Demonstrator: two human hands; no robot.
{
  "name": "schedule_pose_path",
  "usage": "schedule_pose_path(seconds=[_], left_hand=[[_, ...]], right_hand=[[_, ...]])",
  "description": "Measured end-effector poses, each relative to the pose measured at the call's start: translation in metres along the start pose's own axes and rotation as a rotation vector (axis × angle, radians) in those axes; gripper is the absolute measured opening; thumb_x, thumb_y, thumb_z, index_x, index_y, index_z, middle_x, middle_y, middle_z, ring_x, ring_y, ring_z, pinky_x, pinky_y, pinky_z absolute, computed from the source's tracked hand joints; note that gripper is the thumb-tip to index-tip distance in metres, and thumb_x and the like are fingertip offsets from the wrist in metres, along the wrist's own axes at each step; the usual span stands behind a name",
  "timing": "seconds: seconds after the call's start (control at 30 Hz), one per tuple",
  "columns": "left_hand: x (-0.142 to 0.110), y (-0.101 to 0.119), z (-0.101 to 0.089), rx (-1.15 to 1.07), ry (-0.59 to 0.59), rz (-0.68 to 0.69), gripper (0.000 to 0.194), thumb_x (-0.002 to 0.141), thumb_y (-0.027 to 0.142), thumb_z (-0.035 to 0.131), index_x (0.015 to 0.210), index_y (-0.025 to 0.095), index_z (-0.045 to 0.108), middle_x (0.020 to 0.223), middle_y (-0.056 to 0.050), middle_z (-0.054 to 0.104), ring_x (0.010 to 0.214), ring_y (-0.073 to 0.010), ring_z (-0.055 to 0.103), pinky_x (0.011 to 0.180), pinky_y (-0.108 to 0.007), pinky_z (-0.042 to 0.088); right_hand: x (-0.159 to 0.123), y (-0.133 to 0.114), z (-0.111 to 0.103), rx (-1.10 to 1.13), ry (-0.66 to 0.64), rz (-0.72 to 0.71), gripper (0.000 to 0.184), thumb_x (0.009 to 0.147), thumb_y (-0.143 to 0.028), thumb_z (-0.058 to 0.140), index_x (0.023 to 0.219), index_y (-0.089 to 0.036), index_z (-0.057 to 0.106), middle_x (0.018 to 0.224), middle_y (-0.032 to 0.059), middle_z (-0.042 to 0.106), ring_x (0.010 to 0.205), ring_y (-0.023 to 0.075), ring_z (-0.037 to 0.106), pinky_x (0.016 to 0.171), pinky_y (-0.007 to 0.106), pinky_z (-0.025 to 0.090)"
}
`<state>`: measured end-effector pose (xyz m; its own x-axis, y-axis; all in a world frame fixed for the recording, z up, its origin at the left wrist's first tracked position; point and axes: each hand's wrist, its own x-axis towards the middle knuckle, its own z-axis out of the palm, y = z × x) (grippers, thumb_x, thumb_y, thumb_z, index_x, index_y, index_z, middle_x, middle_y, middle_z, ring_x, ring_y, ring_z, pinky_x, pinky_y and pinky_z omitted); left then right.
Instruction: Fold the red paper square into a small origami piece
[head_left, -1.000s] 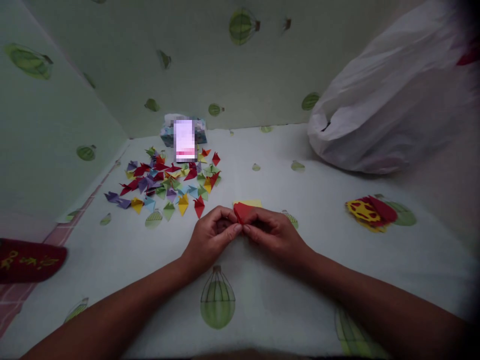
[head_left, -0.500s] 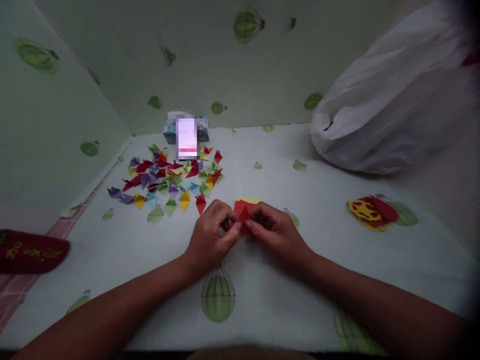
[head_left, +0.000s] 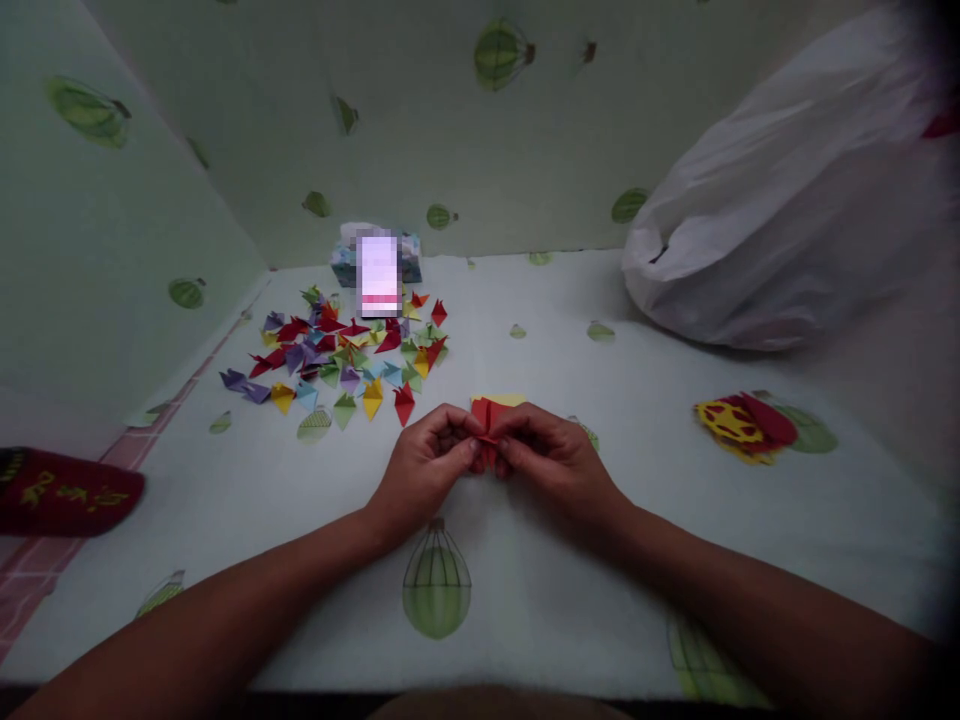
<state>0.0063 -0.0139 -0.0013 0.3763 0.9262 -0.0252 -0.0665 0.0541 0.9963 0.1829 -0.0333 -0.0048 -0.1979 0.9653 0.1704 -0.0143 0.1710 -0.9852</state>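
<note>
Between my two hands is a small folded piece of red paper (head_left: 488, 450), partly hidden by the fingers. My left hand (head_left: 433, 455) pinches its left side between thumb and fingers. On the right side my right hand (head_left: 551, 455) grips it the same way. Just behind the fingertips lie square paper sheets (head_left: 498, 401), red on top with a yellow edge showing. Beyond my left hand spreads a pile of small folded paper cranes (head_left: 341, 350) in red, yellow, green, blue and purple.
A lit phone (head_left: 379, 275) leans on a tissue box (head_left: 411, 258) behind the cranes. A white plastic bag (head_left: 750, 220) stands at the back right. Red and yellow cut-out pieces (head_left: 742, 425) lie right. A dark red object with yellow lettering (head_left: 71, 492) is at the left edge.
Both hands still hold the red paper. It stood as a pointed shape before; now its upper part is spread wider between the fingers. The view has shifted slightly.
</note>
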Motion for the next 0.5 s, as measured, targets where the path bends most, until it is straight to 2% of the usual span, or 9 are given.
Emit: schedule_pose_path(seconds=[0.17, 0.37, 0.43, 0.5], left_hand=[[-0.0004, 0.0009, -0.0026, -0.018, -0.005, 0.004, 0.01, 0.085, 0.024, 0.065, 0.088, 0.015, 0.063, 0.071, 0.0, 0.067, 0.069, -0.0128, 0.065, 0.07, -0.027, 0.054], [0.0006, 0.0021, -0.0002, -0.023, 0.059, 0.025, 0.016, 0.083, 0.026, 0.071, 0.09, 0.016, 0.06, 0.082, 0.001, 0.062, 0.069, -0.0097, 0.062, 0.066, -0.023, 0.053], [0.0008, 0.002, 0.0009, 0.016, 0.093, 0.069, 0.016, 0.081, 0.023, 0.072, 0.088, 0.017, 0.058, 0.082, 0.001, 0.061, 0.07, -0.01, 0.061, 0.066, -0.023, 0.053], [0.0002, 0.0016, 0.0013, 0.089, 0.117, 0.136, 0.015, 0.083, 0.021, 0.071, 0.089, 0.018, 0.058, 0.083, 0.0, 0.062, 0.072, -0.0106, 0.061, 0.067, -0.023, 0.052]], right_hand=[[0.0001, 0.0, -0.0016, -0.062, -0.011, -0.035, 0.011, 0.087, -0.014, 0.058, 0.083, -0.021, 0.066, 0.069, -0.001, 0.064, 0.064, 0.0132, 0.06, 0.062, 0.028, 0.049], [-0.0018, 0.0007, -0.0026, -0.343, -0.018, -0.278, 0.018, 0.089, -0.008, 0.055, 0.082, -0.021, 0.066, 0.078, 0.0023, 0.066, 0.074, 0.0156, 0.061, 0.07, 0.032, 0.048], [-0.0024, 0.0002, -0.0013, -0.289, -0.025, -0.238, 0.014, 0.091, -0.012, 0.055, 0.087, -0.022, 0.064, 0.079, 0.0023, 0.066, 0.074, 0.0156, 0.062, 0.07, 0.031, 0.049], [-0.0026, -0.0004, 0.0001, -0.147, 0.003, -0.125, 0.008, 0.095, -0.02, 0.054, 0.094, -0.022, 0.061, 0.079, 0.0016, 0.065, 0.07, 0.0146, 0.062, 0.066, 0.03, 0.05]])
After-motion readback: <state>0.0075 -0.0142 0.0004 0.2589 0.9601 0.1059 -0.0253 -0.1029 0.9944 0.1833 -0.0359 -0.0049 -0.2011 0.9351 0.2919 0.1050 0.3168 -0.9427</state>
